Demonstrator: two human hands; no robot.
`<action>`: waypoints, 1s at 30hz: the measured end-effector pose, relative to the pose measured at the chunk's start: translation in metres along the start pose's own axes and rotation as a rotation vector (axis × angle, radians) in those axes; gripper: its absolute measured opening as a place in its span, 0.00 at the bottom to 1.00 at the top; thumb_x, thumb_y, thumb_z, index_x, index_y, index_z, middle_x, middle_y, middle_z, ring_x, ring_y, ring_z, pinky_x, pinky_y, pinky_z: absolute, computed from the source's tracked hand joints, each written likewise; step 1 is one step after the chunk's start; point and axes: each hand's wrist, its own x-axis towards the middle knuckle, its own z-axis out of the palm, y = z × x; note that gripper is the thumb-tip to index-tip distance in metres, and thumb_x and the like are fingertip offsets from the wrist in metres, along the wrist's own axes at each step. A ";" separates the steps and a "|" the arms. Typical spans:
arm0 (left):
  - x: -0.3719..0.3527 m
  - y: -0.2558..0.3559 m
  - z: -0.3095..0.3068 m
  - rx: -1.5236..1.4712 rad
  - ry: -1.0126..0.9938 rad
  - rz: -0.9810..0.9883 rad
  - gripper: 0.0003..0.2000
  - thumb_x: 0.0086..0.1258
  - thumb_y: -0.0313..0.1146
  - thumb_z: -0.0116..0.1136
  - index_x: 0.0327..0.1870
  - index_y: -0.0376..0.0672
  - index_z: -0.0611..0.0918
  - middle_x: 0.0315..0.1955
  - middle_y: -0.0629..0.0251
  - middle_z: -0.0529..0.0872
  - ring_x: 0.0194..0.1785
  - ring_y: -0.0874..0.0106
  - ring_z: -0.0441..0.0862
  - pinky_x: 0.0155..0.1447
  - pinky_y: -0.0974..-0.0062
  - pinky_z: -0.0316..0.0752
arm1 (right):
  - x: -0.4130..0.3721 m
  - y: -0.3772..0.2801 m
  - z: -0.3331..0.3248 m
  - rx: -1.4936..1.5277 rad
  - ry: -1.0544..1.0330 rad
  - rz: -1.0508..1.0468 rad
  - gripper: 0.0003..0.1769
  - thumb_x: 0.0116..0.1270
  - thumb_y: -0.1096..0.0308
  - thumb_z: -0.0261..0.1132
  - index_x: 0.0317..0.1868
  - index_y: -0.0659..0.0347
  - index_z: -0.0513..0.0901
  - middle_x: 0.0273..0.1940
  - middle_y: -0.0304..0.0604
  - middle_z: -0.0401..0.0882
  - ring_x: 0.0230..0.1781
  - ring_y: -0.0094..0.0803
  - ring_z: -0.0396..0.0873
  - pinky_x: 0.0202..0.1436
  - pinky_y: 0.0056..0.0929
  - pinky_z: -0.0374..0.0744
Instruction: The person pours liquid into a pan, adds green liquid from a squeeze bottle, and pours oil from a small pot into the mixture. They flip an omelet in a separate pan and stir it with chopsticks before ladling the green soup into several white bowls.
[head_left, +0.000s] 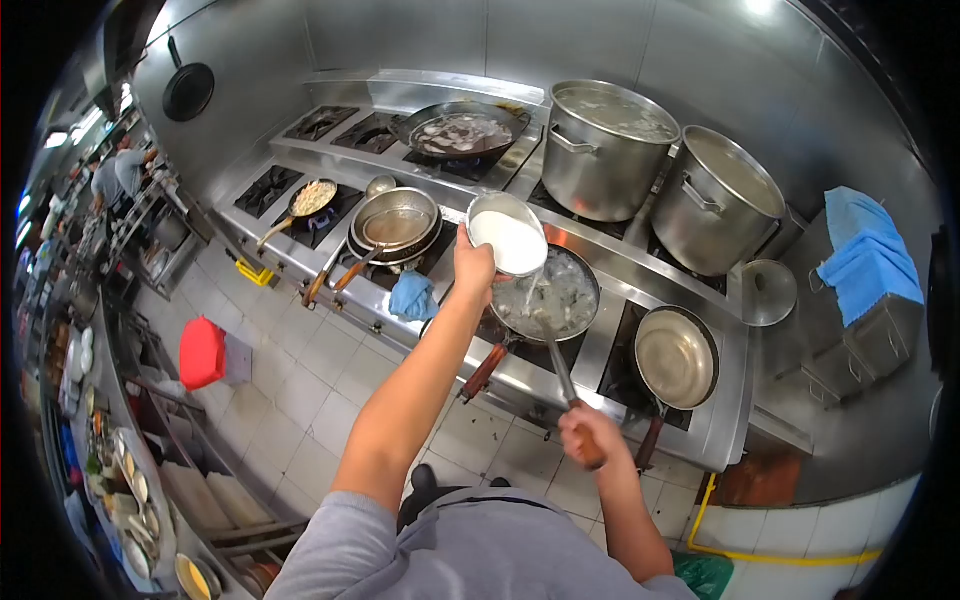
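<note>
My left hand (475, 262) grips a metal bowl (506, 236) of white liquid by its near left edge. The bowl is tilted over the back left of a frying pan (590, 325), and a thin pale stream seems to run from its lip. In the pan is a cloudy, bubbling liquid with pieces I cannot make out. My right hand (592, 438) is closed around the wooden grip of a long metal cooking utensil (561, 370). Its far end is in the pan, with its shape hidden by the liquid. The pan's wooden handle (484, 374) points toward me, untouched.
Two big stockpots (605, 165) stand behind on the right, near a wide pan (460, 132). Another pan (677, 358) sits at the right. Stacked pans (396, 222), a blue cloth (412, 296) and a small food pan (313, 200) are leftward. A red-lidded bin (203, 353) stands on the floor.
</note>
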 end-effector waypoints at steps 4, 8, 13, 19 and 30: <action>-0.005 -0.006 -0.006 -0.028 0.065 0.055 0.35 0.58 0.19 0.40 0.71 0.54 0.59 0.57 0.55 0.76 0.47 0.56 0.85 0.27 0.64 0.85 | 0.033 -0.010 -0.018 0.124 -0.007 -0.085 0.21 0.67 0.68 0.57 0.61 0.53 0.66 0.33 0.36 0.74 0.19 0.24 0.73 0.15 0.26 0.72; -0.030 -0.001 -0.001 -0.135 0.092 0.047 0.34 0.58 0.19 0.39 0.70 0.52 0.59 0.58 0.52 0.74 0.50 0.54 0.82 0.33 0.59 0.87 | 0.017 0.020 0.040 -0.617 0.329 -0.139 0.28 0.69 0.70 0.57 0.68 0.52 0.60 0.30 0.36 0.71 0.18 0.27 0.73 0.19 0.29 0.75; -0.045 0.002 -0.010 -0.323 0.155 -0.138 0.30 0.60 0.18 0.39 0.68 0.41 0.59 0.57 0.49 0.73 0.51 0.50 0.80 0.39 0.55 0.86 | -0.003 -0.010 0.011 0.501 -0.203 0.020 0.13 0.72 0.65 0.56 0.55 0.51 0.69 0.32 0.37 0.72 0.20 0.24 0.72 0.19 0.25 0.72; -0.071 -0.017 -0.051 -0.572 0.214 -0.308 0.26 0.60 0.17 0.40 0.64 0.33 0.62 0.59 0.48 0.70 0.62 0.48 0.72 0.56 0.46 0.81 | 0.029 0.011 0.022 -0.658 0.359 -0.189 0.16 0.67 0.70 0.57 0.54 0.53 0.67 0.30 0.39 0.73 0.15 0.27 0.72 0.16 0.27 0.73; -0.253 0.023 -0.241 -0.376 0.415 -0.148 0.28 0.60 0.20 0.41 0.66 0.38 0.60 0.57 0.46 0.72 0.55 0.51 0.79 0.44 0.53 0.86 | 0.038 0.004 0.018 -0.451 0.265 -0.205 0.19 0.69 0.70 0.55 0.61 0.54 0.67 0.27 0.38 0.74 0.15 0.25 0.72 0.16 0.24 0.73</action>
